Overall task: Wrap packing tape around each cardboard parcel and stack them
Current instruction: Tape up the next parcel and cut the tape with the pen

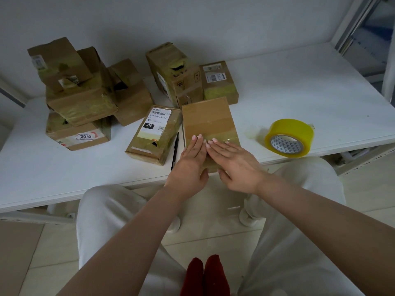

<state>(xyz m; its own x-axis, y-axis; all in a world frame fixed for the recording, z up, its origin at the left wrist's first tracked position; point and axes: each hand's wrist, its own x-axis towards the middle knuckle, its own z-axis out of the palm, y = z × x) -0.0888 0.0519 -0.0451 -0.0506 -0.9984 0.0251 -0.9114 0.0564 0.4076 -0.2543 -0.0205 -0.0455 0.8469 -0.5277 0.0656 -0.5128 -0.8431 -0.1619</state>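
A plain cardboard parcel [208,120] lies flat at the front edge of the white table [299,90], with a glossy band of tape across its near part. My left hand [191,162] and my right hand [237,164] both rest flat on that near part, fingers stretched out and side by side, fingertips on the tape band. Neither hand grips anything. A yellow roll of packing tape [289,137] lies on the table to the right of the parcel, apart from my hands.
A labelled parcel [155,134] lies just left of the plain one, with a thin black object [175,150] between them. A messy heap of taped parcels [85,95] fills the back left. Two more parcels [188,77] stand behind. A metal shelf frame [367,33] rises at right.
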